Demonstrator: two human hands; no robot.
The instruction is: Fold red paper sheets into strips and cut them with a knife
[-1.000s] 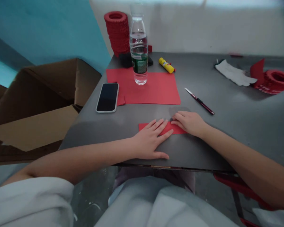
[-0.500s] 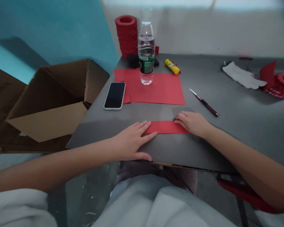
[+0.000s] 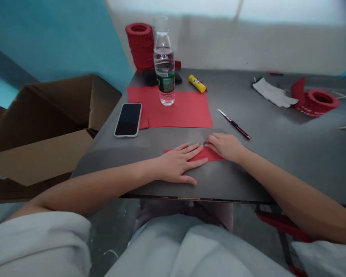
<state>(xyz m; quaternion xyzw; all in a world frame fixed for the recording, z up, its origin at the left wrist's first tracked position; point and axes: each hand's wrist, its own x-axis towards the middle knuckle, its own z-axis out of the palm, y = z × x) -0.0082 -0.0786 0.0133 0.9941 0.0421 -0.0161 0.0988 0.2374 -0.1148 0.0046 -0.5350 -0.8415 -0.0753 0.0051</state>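
A narrow strip of folded red paper lies on the grey table near its front edge, running left to right. My left hand rests flat across the strip's left and middle part, fingers spread, thumb apart on the tabletop. At the strip's right part, my right hand is curled, its fingers bunched at the upper edge of the paper. The fingertips of both hands nearly meet. Much of the strip is hidden under the hands.
Behind the strip are a phone, red paper sheets and a water bottle standing on them. A craft knife, glue stick, white glove and red paper rings lie farther back. An open cardboard box stands left.
My left hand has slid right along the red paper strip, toward my right hand. My right hand stays at the strip's right part. The view has turned slightly right.
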